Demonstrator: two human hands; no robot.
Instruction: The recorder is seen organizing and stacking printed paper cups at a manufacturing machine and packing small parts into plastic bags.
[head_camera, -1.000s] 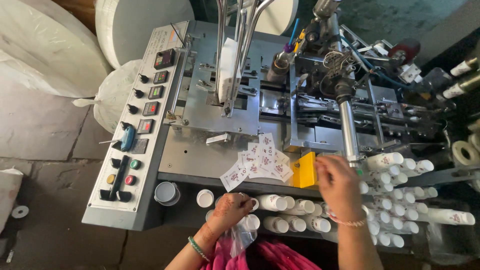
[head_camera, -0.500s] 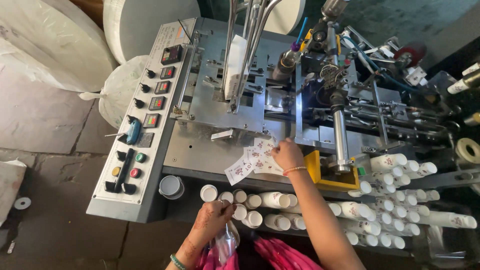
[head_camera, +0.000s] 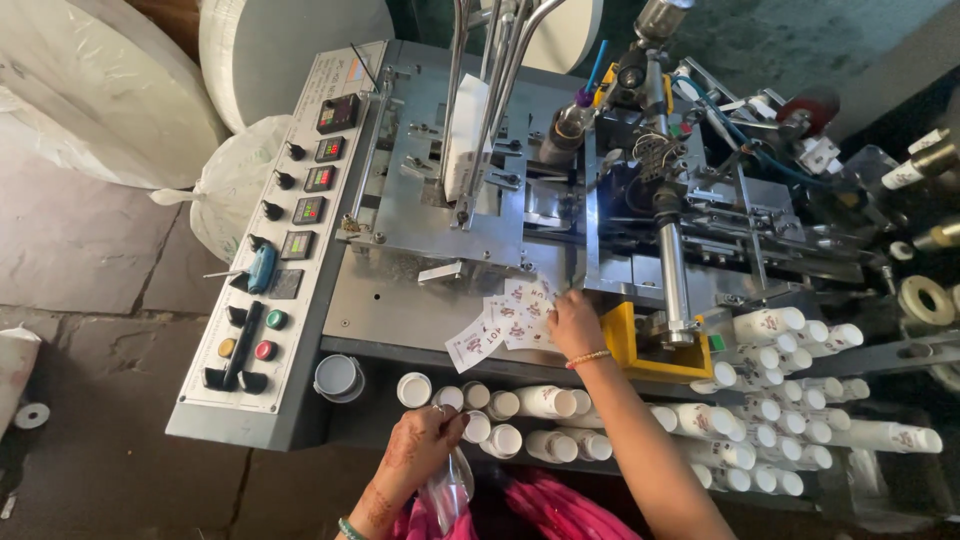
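Several printed paper blanks under right hand fingertips; left hand pinching clear plastic bag.

Left hand: low in frame, left of centre, fingers curled closed, back of hand up, patterned skin markings, band at the wrist. Right hand: at centre frame, palm down, fingers bent forward, beaded bracelet at the wrist. Right forearm runs diagonally to bottom right.

This is a small factory floor or production workshop. A steel cup-forming machine with a control panel of knobs and buttons fills the view, with stacked white paper cups, printed paper blanks and big paper rolls around it.
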